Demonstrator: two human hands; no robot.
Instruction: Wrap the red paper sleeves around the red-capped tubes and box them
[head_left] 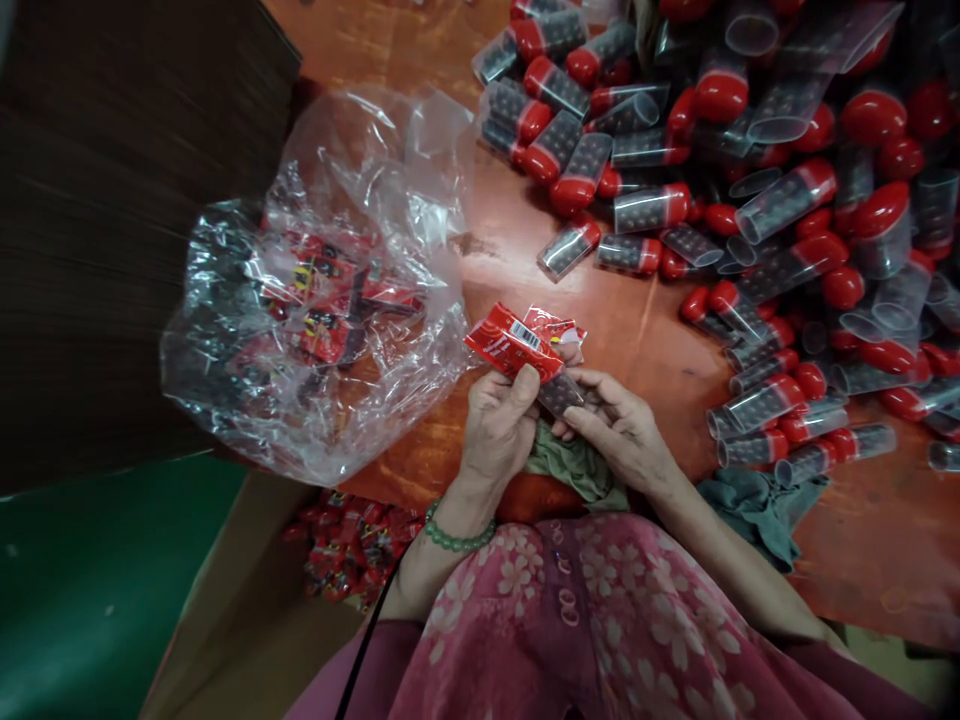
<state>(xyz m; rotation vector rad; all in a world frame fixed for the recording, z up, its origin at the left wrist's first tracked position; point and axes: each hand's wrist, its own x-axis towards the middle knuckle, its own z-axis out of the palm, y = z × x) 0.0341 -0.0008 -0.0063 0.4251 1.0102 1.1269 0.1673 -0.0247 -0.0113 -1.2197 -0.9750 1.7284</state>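
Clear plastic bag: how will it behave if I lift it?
The clear plastic bag will probably flop, as its film looks thin and crumpled. Its glossy surface may be slippery. The red packets showing through it look jumbled, so they may shift.

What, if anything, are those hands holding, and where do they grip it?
The left hand grips a shiny red barcoded packet at its lower edge; the right hand, a clear, dark-dotted plastic piece by its lower end. Whether they join is unclear.
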